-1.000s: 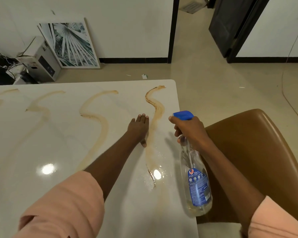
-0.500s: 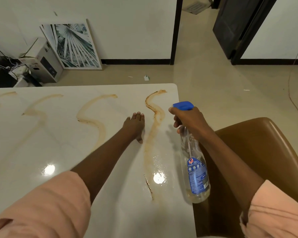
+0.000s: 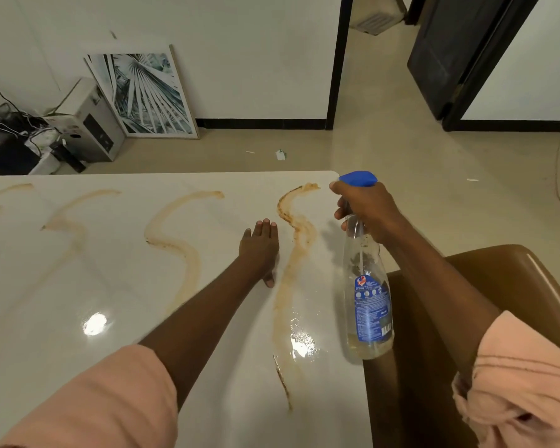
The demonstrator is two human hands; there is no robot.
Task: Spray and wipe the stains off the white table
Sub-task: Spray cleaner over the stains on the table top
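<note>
Spray bottle poised just right of the rightmost stain

The right hand (image 3: 367, 211) grips the spray bottle (image 3: 367, 295) by its neck, fingers curled at the blue trigger head, held above the tabletop (image 3: 117, 286) edge. The rightmost stain (image 3: 296, 250) lies just left of the bottle, its long axis running from the far edge toward the person. The left hand (image 3: 261, 250) rests flat with straight fingers on the stain's other side. The right hand is better placed to spray; wet droplets glisten on the stain's near stretch.
</note>
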